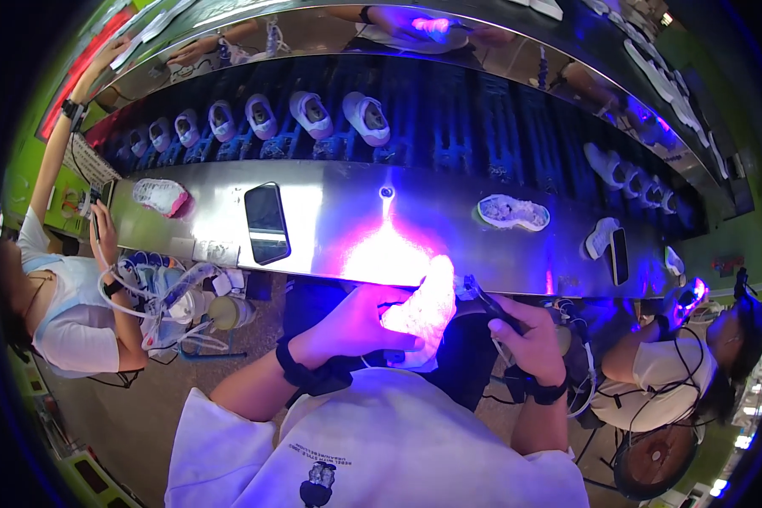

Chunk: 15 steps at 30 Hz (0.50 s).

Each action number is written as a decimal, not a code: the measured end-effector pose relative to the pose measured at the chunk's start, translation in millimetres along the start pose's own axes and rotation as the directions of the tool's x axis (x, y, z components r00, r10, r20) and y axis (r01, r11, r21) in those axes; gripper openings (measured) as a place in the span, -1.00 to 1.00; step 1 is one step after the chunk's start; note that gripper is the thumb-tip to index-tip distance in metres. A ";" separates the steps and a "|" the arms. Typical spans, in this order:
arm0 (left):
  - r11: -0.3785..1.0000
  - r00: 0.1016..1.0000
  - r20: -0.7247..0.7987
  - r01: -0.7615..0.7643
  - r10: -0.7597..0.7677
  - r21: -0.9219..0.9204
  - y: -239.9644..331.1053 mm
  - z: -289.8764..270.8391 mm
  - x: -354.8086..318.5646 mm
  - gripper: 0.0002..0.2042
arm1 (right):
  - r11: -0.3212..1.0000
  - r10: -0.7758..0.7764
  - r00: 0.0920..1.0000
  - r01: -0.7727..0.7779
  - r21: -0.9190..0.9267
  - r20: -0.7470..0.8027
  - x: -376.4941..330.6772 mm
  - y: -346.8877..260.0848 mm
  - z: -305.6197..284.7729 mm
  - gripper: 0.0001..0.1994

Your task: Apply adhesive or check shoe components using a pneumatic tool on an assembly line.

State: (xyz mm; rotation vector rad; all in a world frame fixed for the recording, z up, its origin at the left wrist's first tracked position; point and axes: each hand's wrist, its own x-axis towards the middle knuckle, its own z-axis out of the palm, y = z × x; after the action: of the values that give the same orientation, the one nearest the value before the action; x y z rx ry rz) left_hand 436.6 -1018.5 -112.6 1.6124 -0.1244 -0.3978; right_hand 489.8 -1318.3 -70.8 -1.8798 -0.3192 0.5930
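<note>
In front of my chest, my left hand (357,328) grips a white shoe sole (430,313), which stands on end and glows under violet light. Its surface detail is washed out by the glare. My right hand (529,334) is wrapped round a black-handled brush-like tool (485,306). The tool's head is close to the right edge of the sole; whether they touch I cannot tell. Another white sole (513,213) lies on the steel bench (449,186), ahead and to the right.
A small lamp fitting (387,193) and a phone (266,222) are on the bench. Behind it, a roller conveyor (474,118) carries several white shoes (313,114). A pink-edged sole (161,197) lies at left. Co-workers sit on the left (76,313) and right (652,372), beside hoses.
</note>
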 end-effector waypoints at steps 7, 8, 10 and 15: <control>0.959 0.984 0.071 0.173 -0.161 -0.224 -15.9 -6.2 -10.0 -0.51 | 0.994 -0.043 0.999 0.045 -0.099 0.028 -2.8 4.7 19.8 -0.57; 0.957 0.984 0.070 0.178 -0.166 -0.229 -18.4 -6.2 -12.4 -0.51 | 0.993 -0.046 0.999 0.045 -0.106 -0.007 -2.5 7.5 26.4 -0.57; 0.909 0.967 0.048 0.251 -0.250 -0.332 -14.5 -6.6 -16.0 -0.56 | 0.993 -0.046 0.998 0.042 -0.109 -0.036 -4.0 16.2 37.5 -0.57; 0.859 0.973 -0.037 0.181 -0.226 -0.478 -15.1 -2.9 -14.7 -0.71 | 0.994 0.100 0.995 -0.100 -0.051 -0.005 -30.8 24.3 46.5 -0.57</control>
State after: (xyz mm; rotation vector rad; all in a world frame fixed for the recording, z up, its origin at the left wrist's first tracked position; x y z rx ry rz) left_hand 421.5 -1009.8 -124.8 1.1560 0.2062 -0.4749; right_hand 437.4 -1305.6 -99.0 -1.9546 -0.2417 0.6548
